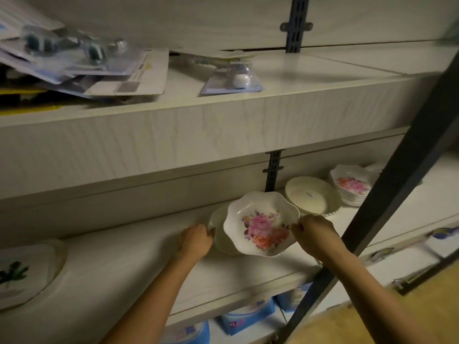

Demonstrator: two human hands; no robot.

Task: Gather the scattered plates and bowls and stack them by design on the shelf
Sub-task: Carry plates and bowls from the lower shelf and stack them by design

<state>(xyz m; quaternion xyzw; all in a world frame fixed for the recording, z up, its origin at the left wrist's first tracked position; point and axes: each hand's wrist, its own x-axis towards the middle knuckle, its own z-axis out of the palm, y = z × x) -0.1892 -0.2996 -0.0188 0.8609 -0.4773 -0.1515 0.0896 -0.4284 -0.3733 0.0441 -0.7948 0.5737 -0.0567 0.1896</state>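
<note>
Hands grip opposite rims: left hand closed on the plain plate; right hand closed on the floral bowl, which sits tilted on that plate, on the middle shelf; cream plate stack and floral bowl stack stand just right.

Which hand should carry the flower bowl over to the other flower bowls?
Probably the right hand: it already pinches the flower bowl on the side nearest the matching stack. The left hand holds the plain plate underneath.
</note>
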